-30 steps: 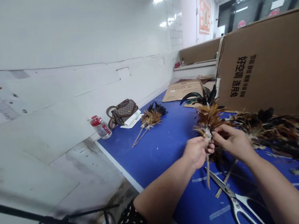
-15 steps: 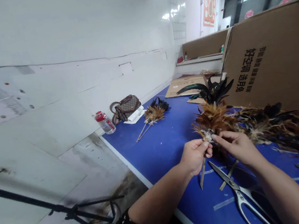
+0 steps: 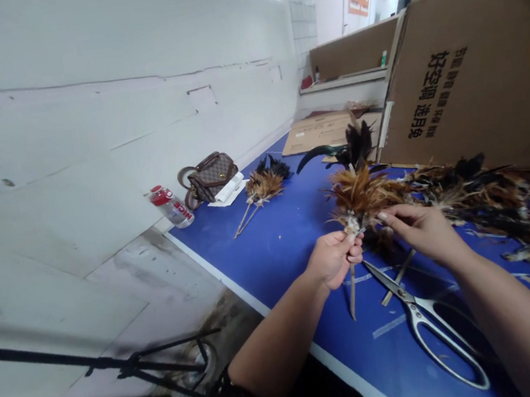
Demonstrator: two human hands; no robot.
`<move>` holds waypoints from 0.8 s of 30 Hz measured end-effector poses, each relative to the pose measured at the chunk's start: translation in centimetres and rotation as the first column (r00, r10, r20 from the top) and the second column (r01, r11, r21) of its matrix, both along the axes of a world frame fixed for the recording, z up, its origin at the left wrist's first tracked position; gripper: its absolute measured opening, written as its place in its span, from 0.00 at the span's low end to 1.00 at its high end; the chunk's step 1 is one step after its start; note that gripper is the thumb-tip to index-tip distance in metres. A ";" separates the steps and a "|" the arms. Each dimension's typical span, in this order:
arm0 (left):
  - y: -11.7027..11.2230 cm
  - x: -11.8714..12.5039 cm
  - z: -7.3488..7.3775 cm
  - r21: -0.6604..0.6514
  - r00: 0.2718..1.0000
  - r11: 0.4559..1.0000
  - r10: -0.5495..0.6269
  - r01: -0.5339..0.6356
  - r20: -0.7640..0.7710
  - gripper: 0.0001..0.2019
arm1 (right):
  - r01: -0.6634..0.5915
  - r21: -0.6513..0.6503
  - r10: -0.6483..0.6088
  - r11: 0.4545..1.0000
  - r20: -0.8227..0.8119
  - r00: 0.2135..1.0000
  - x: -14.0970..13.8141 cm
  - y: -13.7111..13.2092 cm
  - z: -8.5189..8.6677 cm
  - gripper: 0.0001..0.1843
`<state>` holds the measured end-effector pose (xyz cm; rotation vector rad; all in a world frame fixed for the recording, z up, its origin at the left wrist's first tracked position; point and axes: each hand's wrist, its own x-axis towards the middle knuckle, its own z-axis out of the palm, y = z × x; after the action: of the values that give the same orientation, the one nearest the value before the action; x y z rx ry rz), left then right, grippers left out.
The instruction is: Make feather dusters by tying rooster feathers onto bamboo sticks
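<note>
- The blue bench (image 3: pixel 281 248) ran away from me along the white wall, and everything I worked with lay on it.
- A big cardboard box (image 3: pixel 471 64) with black printed characters stood at the far right of the bench, behind my work.
- A long heap of brown and black feathers (image 3: pixel 498 208) stretched along the bench to the right, just past my right hand.
- The feather duster (image 3: pixel 359 196) I was working on stood between my hands, its brown tuft fanning up and away from me and its thin stick (image 3: pixel 352 291) hanging down below my left fist towards the bench.
- My left hand (image 3: pixel 334 257) was closed around the duster just under the tuft, thumb and fingers pressed on the stick.
- My right hand (image 3: pixel 418 228) was just beside it, fingertips drawn together and pinching at the base of the feathers, close to my left thumb.
- Large metal scissors (image 3: pixel 426 327) lay flat on the bench below my right forearm, blades pointing towards the duster.
- A finished duster (image 3: pixel 259 193) lay further up the bench, well apart from my hands.
- A brown handbag (image 3: pixel 209 176) and a red-capped bottle (image 3: pixel 172 206) sat at the far edge by the wall.
</note>
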<state>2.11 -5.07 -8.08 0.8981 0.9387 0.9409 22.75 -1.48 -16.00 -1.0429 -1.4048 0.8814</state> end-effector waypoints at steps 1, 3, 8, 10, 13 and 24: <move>0.2 -0.2 -0.1 0.011 1.000 1.000 0.026 -0.026 -0.003 0.22 | 0.059 0.045 -0.062 0.997 0.060 0.996 0.5 0.5 -0.8 0.21; 0.5 -0.4 -0.2 0.033 0.997 0.997 0.075 -0.074 -0.002 0.22 | 0.106 0.130 -0.133 0.986 0.217 0.967 1.2 1.5 -2.8 0.15; 0.8 -0.7 -0.6 0.048 0.993 0.992 0.115 -0.115 -0.005 0.21 | 0.056 0.164 -0.138 0.985 0.549 0.824 0.9 1.9 -6.4 0.19; 0.8 -0.7 -0.8 0.048 0.993 0.992 0.120 -0.119 -0.008 0.21 | 0.029 0.148 -0.116 0.989 0.626 0.771 0.3 1.8 -7.1 0.19; 0.7 -0.5 -0.9 0.047 0.991 0.990 0.130 -0.130 -0.012 0.20 | 0.001 0.118 -0.080 0.993 0.666 0.742 -0.3 1.9 -7.5 0.18; 0.5 0.0 -0.6 0.104 0.972 0.967 0.234 -0.231 -0.009 0.25 | 0.010 -0.104 -0.017 0.995 -0.065 0.998 2.8 1.7 -4.4 0.23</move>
<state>2.08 -4.57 -8.65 0.8986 1.0368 1.1912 25.52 0.22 -20.38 -1.0906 -1.3066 0.9787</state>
